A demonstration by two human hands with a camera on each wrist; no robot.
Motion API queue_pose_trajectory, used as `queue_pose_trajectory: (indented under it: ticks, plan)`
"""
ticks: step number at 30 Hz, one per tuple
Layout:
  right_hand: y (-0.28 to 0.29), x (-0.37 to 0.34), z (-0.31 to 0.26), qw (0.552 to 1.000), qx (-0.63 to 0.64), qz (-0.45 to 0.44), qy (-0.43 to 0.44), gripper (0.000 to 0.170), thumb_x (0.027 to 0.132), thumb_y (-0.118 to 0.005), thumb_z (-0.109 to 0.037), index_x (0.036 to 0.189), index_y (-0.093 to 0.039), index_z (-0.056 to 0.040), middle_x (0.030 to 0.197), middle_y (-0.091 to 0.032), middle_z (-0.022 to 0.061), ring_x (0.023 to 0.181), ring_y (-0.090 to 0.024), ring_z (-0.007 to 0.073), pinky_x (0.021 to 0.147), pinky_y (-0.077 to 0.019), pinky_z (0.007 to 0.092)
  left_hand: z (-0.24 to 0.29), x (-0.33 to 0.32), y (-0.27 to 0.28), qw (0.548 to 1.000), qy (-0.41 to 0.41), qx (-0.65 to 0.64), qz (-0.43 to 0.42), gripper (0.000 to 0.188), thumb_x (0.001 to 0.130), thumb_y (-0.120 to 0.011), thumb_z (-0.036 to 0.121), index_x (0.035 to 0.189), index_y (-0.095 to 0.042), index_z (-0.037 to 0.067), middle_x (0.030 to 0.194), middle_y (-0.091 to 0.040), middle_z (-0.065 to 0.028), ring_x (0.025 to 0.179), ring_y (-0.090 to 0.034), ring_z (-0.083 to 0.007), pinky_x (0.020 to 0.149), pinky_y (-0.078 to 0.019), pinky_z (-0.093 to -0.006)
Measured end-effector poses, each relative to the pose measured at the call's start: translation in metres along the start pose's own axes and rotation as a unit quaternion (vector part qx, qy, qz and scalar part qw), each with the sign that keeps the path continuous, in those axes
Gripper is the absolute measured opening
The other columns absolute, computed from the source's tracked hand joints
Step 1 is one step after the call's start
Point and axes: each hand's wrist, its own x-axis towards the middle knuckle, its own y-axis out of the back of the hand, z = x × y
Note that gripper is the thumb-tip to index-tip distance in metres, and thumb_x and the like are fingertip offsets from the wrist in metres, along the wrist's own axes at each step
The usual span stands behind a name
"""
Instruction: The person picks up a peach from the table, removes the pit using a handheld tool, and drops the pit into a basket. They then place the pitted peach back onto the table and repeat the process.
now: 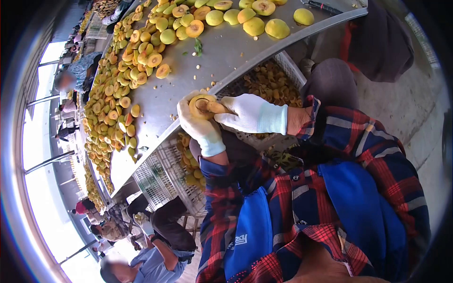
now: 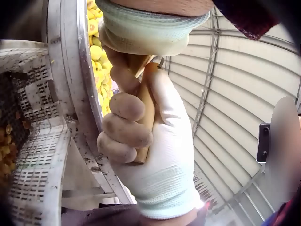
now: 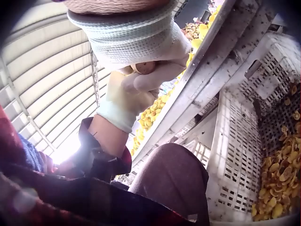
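My left hand (image 1: 196,126), in a white knit glove, holds a yellow peach half (image 1: 194,107) with its cut face turned up. The right hand (image 1: 247,113), gloved too, grips a wooden-handled tool (image 1: 221,108) whose front end is at the centre of the cut face. In the left wrist view, the right fingers (image 2: 123,129) curl round the wooden handle (image 2: 147,106), with the thumb laid along it. The tool's working tip is hidden. From the right wrist view, the handle's round butt (image 3: 145,68) shows beneath the right glove, with the left hand (image 3: 127,101) beyond.
A metal table (image 1: 212,56) bears a long heap of peach halves (image 1: 118,89). Below its edge stands a white crate (image 1: 289,68) of brownish-yellow pieces; another crate (image 1: 153,174) stands left. A dark slim tool (image 1: 323,6) lies at the far corner. A seated person (image 1: 155,257) works nearby.
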Motion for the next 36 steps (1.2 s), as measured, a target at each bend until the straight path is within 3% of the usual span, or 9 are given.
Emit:
queue_pose_trajectory:
  ticks: [7,9,10,14,21,27,30,33,36]
  plan:
    - [0.007,0.005,0.0,0.995,-0.062,-0.072,-0.005,0.036,0.094,-0.057,-0.034,0.108,-0.057,-0.0008,0.079,-0.065,0.021,0.072,-0.066,0.0384,0.061,-0.0511,0.0448,-0.005,0.006,0.01,0.995,-0.036,0.092,0.005,0.041,0.098,-0.036,0.029,0.089,-0.059,-0.004,0.081,-0.062,-0.0145,0.071,-0.062,-0.0219,0.065,-0.0527,-0.0301]
    - [0.017,0.006,-0.015,0.957,0.121,-0.199,-0.174,0.046,0.096,-0.053,-0.041,0.103,-0.059,0.0034,0.072,-0.067,0.0189,0.061,-0.067,0.029,0.058,-0.0534,0.0394,-0.003,0.006,0.01,0.982,-0.077,0.174,0.018,0.043,0.099,-0.037,0.028,0.083,-0.059,-0.005,0.079,-0.063,-0.0139,0.068,-0.062,-0.0201,0.062,-0.0513,-0.0281]
    - [0.013,0.008,-0.01,0.933,0.19,-0.224,-0.207,0.049,0.096,-0.053,-0.045,0.097,-0.061,0.003,0.066,-0.065,0.013,0.049,-0.06,0.0166,0.046,-0.0483,0.0304,-0.002,0.005,0.008,0.981,-0.076,0.175,0.017,0.043,0.099,-0.037,0.028,0.083,-0.059,-0.005,0.079,-0.063,-0.0139,0.068,-0.062,-0.0201,0.062,-0.0513,-0.0281]
    - [0.018,0.008,-0.003,0.852,0.337,-0.311,-0.254,0.049,0.097,-0.053,-0.049,0.094,-0.061,0.0001,0.058,-0.054,0.006,0.039,-0.042,0.0061,0.035,-0.0328,0.0219,0.003,0.002,0.01,0.976,-0.098,0.196,0.005,0.042,0.099,-0.038,0.026,0.08,-0.061,-0.004,0.077,-0.064,-0.0119,0.064,-0.06,-0.0177,0.059,-0.0492,-0.0264]
    - [0.005,0.0,0.003,0.772,0.495,-0.318,-0.24,0.044,0.098,-0.053,-0.042,0.091,-0.061,0.0011,0.056,-0.056,0.0067,0.036,-0.046,0.0104,0.033,-0.0349,0.0249,0.011,-0.002,0.016,0.957,-0.147,0.247,-0.041,0.039,0.1,-0.04,0.026,0.081,-0.061,-0.002,0.079,-0.064,-0.0099,0.062,-0.059,-0.0158,0.057,-0.0476,-0.0253]
    - [0.012,0.005,-0.001,0.9,0.25,-0.29,-0.209,0.05,0.098,-0.049,-0.048,0.095,-0.064,-0.0003,0.058,-0.057,0.0054,0.041,-0.049,0.0096,0.038,-0.0402,0.0254,0.001,0.001,0.017,0.947,-0.19,0.257,-0.036,0.046,0.103,-0.037,0.032,0.082,-0.062,-0.002,0.08,-0.065,-0.01,0.062,-0.059,-0.0152,0.057,-0.0487,-0.0262]
    - [0.022,0.009,-0.003,0.844,0.301,-0.359,-0.262,0.045,0.099,-0.051,-0.045,0.093,-0.06,-0.0011,0.053,-0.052,0.0038,0.036,-0.044,0.0103,0.035,-0.0347,0.0243,0.012,0.004,0.024,0.971,-0.022,0.205,-0.119,0.048,0.103,-0.036,0.033,0.084,-0.061,-0.003,0.079,-0.066,-0.011,0.062,-0.06,-0.0161,0.057,-0.0491,-0.027]
    - [0.01,0.003,0.006,0.757,0.491,-0.348,-0.254,0.043,0.101,-0.047,-0.041,0.09,-0.06,-0.0019,0.047,-0.046,0.0022,0.033,-0.04,0.0104,0.032,-0.032,0.0254,0.015,-0.001,0.019,0.978,-0.024,0.183,-0.101,0.048,0.103,-0.035,0.03,0.081,-0.064,0.0,0.084,-0.067,-0.0068,0.067,-0.054,-0.0123,0.063,-0.0446,-0.0249]
    - [0.001,0.0,-0.004,0.817,0.425,-0.295,-0.256,0.044,0.101,-0.047,-0.042,0.091,-0.061,-0.0013,0.052,-0.05,0.0025,0.036,-0.042,0.0095,0.034,-0.0335,0.025,-0.003,-0.007,0.007,0.977,-0.139,0.163,-0.019,0.047,0.103,-0.035,0.031,0.081,-0.062,0.0,0.081,-0.066,-0.0084,0.063,-0.056,-0.0129,0.06,-0.0462,-0.0248]
